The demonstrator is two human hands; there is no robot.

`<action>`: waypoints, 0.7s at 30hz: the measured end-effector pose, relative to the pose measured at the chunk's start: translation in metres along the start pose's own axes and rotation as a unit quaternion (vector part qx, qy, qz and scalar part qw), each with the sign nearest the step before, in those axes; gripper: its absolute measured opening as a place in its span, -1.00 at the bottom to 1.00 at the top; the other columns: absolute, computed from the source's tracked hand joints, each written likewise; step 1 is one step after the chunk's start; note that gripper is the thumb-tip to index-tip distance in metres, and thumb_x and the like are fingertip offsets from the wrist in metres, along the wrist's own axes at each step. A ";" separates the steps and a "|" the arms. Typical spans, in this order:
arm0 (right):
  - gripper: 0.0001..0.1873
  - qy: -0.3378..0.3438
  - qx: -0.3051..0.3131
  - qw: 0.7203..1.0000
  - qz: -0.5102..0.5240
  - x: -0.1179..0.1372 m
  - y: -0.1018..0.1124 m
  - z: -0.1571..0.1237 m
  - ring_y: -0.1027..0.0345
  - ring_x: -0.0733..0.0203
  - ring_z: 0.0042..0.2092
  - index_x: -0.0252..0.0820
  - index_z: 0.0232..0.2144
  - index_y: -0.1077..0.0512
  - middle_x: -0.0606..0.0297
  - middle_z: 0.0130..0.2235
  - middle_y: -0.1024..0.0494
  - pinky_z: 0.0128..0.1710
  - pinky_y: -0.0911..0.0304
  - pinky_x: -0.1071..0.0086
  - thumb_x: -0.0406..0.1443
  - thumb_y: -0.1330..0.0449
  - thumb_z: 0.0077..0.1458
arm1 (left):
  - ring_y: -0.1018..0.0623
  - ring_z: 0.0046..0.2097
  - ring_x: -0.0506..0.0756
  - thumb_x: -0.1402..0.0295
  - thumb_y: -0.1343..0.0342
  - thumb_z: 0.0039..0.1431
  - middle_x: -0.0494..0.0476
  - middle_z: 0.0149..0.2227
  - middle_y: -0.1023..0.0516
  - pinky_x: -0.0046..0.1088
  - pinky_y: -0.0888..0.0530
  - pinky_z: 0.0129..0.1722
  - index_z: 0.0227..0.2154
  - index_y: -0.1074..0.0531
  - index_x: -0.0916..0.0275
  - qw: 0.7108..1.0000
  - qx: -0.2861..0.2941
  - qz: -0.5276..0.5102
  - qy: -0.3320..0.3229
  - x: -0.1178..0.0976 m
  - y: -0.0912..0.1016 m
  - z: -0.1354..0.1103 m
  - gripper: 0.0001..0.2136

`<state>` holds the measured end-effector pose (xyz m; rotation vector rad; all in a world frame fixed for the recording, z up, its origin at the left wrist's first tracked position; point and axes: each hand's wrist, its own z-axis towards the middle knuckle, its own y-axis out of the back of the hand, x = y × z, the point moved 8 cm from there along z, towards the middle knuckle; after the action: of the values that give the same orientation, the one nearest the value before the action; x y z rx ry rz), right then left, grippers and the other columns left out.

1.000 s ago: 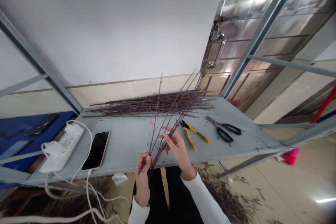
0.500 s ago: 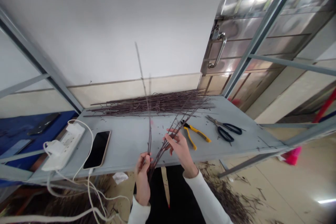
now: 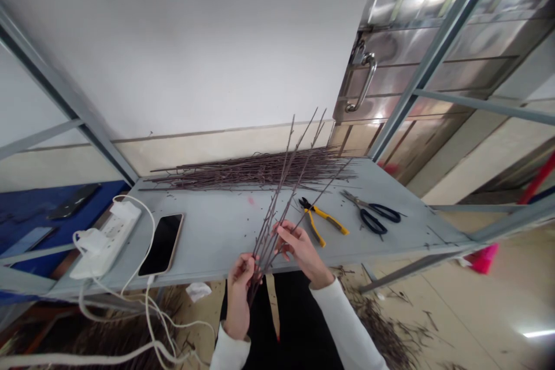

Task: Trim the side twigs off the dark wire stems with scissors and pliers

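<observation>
Several thin dark twigs (image 3: 277, 202) rise from my hands, fanned out over the front edge of the grey shelf. My left hand (image 3: 240, 283) is closed round their lower ends. Higher up the stems, my right hand (image 3: 299, 245) pinches twigs between thumb and fingers. Just beyond the right hand lie yellow-handled cutting pliers (image 3: 325, 221) with their handles spread. Farther right rest scissors (image 3: 370, 212) with dark handles, blades pointing away to the left. A large pile of similar twigs (image 3: 234, 173) stretches along the back of the shelf.
At left on the shelf (image 3: 208, 231) are a phone (image 3: 162, 244) with a cable and a white power strip (image 3: 106, 243). Metal posts (image 3: 437, 58) frame both sides. Twig scraps (image 3: 381, 324) cover part of the floor at right. A wall stands behind.
The upright twigs by my left hand have swung right and joined the others, so the bundle now fans upward together. My hands have come slightly closer to each other's stems.
</observation>
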<state>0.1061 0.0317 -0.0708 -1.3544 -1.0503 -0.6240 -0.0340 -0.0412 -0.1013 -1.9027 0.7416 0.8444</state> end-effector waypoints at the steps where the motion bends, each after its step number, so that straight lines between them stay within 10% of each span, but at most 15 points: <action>1: -0.65 0.000 -0.003 1.000 0.005 0.000 0.000 0.000 -0.36 0.35 -0.60 -0.21 -0.41 -0.37 0.34 -0.45 -0.50 -0.76 -0.01 0.58 -0.07 -0.30 -0.10 | -0.39 -0.53 -0.08 0.26 -0.41 -0.32 -0.04 -0.50 -0.49 -0.60 -0.34 -0.54 -0.54 -0.44 0.30 1.000 -0.002 -0.001 -0.002 0.000 0.001 0.000 -0.69; 21: -0.35 0.039 -0.087 0.994 -0.060 -0.015 -0.001 -0.003 -0.28 0.41 -0.72 -0.23 -0.09 -0.31 0.20 -0.29 -0.55 -0.86 0.02 0.59 0.12 -0.15 -0.07 | -0.39 -0.49 -0.03 0.14 -0.34 -0.23 -0.05 -0.55 -0.40 -0.60 -0.37 -0.50 -0.53 -0.42 0.26 0.992 -0.027 0.111 -0.060 -0.001 0.024 -0.007 -0.68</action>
<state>0.0996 0.0260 -0.0836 -1.4120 -1.0381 -0.8668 -0.0515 -0.0572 -0.1094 -1.8202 0.8743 1.1179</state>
